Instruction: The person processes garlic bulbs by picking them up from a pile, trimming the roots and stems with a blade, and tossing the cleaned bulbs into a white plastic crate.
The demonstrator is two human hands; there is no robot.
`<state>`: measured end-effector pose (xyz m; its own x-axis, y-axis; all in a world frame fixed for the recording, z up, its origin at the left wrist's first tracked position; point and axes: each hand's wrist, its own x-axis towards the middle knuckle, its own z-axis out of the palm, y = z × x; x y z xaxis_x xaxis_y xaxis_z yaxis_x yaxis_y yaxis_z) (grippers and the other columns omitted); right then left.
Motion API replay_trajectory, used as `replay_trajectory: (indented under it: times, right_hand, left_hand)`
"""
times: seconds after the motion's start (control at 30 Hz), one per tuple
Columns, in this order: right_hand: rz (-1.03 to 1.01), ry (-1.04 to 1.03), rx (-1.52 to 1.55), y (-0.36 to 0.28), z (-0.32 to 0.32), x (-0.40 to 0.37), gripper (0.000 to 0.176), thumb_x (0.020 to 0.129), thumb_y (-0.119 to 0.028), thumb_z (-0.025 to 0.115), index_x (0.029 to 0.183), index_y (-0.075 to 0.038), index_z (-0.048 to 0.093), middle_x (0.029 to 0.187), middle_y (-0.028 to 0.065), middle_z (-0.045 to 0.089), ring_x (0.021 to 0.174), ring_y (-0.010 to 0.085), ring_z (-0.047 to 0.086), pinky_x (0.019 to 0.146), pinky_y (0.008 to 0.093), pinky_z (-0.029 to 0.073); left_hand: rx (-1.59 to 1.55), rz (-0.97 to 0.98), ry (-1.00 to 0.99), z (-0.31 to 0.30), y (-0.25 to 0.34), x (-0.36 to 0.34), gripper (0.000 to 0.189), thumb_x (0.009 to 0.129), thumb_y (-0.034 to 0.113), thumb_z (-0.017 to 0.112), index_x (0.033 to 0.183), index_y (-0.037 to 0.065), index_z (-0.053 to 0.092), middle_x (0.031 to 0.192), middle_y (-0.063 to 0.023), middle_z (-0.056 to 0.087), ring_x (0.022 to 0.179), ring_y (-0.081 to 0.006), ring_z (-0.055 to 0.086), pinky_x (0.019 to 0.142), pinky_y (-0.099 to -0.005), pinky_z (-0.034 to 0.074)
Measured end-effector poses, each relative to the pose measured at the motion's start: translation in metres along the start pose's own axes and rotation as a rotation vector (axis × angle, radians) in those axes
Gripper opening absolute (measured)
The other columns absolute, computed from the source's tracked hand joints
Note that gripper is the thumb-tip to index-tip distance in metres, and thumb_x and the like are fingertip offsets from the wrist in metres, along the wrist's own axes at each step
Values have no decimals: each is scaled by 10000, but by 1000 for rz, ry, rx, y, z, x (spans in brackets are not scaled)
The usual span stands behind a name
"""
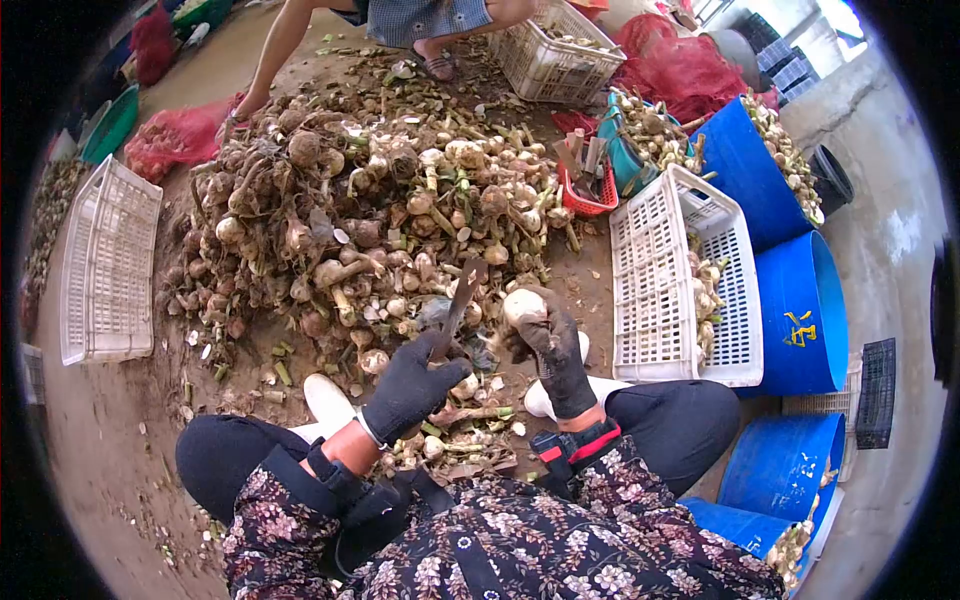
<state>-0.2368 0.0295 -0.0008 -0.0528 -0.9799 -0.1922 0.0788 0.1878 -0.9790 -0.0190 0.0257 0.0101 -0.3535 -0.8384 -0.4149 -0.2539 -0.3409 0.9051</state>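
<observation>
Nearest, loose bulbs and stalks (455,445) lie on the floor (90,420) between the wearer's shoes (325,402). Just beyond, the gloved left hand (408,385) has its fingers closed round the handle of a knife (461,303), blade pointing away, seemingly to keep the edge off the wearer. The gloved right hand (557,357) has its fingers clamped on a pale bulb (523,306), raised above the floor with its upper face bare, probably so it can be seen and reached. Farther out, the heap (400,190) spreads over the floor's middle. Toward the floor's right edge, a white crate (645,290) and blue barrels (785,300) hold bulbs, perhaps to keep them apart; past the heap is another person (430,22)
</observation>
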Motion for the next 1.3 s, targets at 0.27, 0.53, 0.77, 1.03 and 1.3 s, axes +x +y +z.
replay_trajectory:
  times: [0.27, 0.53, 0.77, 1.03, 1.3]
  right_hand:
    - [-15, 0, 653, 26, 9, 1, 485, 806, -145, 667, 1234, -66, 454, 955, 50, 572, 825, 178, 609, 675, 321, 561]
    - [202, 119, 802, 47, 29, -6, 513, 854, -56, 597, 1315, -97, 376, 984, 134, 616, 833, 261, 650, 734, 392, 572]
    - [129, 49, 908, 33, 51, -15, 509, 843, -56, 603, 1309, -59, 398, 1077, 163, 606, 973, 283, 626, 882, 417, 529]
    - [-32, -75, 1073, -34, 40, -6, 299, 837, -143, 623, 1082, 5, 536, 1041, 186, 625, 911, 267, 635, 820, 443, 559]
    - [-566, 646, 1051, -83, -165, 37, 447, 878, -425, 578, 1071, -21, 590, 1013, 139, 653, 864, 243, 641, 795, 354, 561]
  left_hand:
    - [216, 220, 141, 13, -12, 1, 381, 785, 309, 691, 963, -8, 578, 814, -211, 638, 739, -349, 627, 676, -410, 475]
    - [163, 232, 137, 16, -18, 6, 372, 790, 306, 682, 959, -5, 566, 825, -225, 638, 782, -389, 625, 677, -424, 467]
    - [250, 271, 213, 14, -26, 15, 322, 796, 237, 646, 994, -2, 560, 914, -239, 631, 829, -393, 619, 720, -445, 465]
    - [377, -32, 139, 5, -92, 45, 298, 762, 220, 651, 956, 2, 590, 807, -228, 632, 757, -359, 625, 684, -428, 474]
    - [-76, -115, 60, 15, -33, 26, 212, 802, 164, 685, 912, 18, 579, 647, -32, 561, 508, -115, 505, 464, -287, 406]
